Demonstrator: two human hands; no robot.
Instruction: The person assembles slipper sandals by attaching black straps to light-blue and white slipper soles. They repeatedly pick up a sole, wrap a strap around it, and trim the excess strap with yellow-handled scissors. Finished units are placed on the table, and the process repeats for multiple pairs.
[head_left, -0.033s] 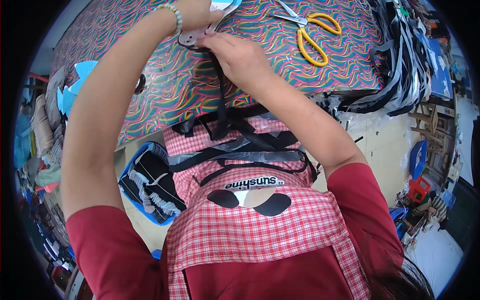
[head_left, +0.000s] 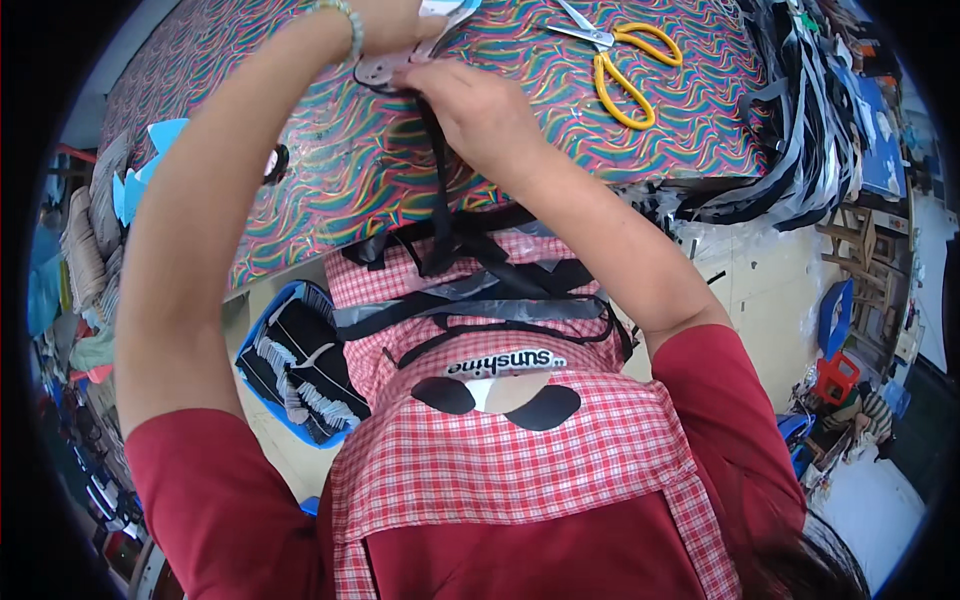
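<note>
Both arms reach forward over the tabletop (head_left: 420,190), which is covered in a cloth of wavy rainbow stripes. The left hand (head_left: 400,20) sits at the far edge of the view, a beaded bracelet (head_left: 345,25) on its wrist, fingers closed on a pair of grey-handled scissors (head_left: 405,58). The right hand (head_left: 480,110) lies just beside those scissors, knuckles up, fingers pinched on a black strap (head_left: 437,190) that runs from the scissors back across the tabletop and down over its near edge onto the lap. A second pair of scissors with yellow handles (head_left: 625,75) lies on the tabletop to the right of the right hand. A heap of black straps (head_left: 800,120) hangs off the tabletop's right end. Below the tabletop's near edge, to the left, a blue bin (head_left: 265,335) holds bundles of black and white pieces (head_left: 300,385).
</note>
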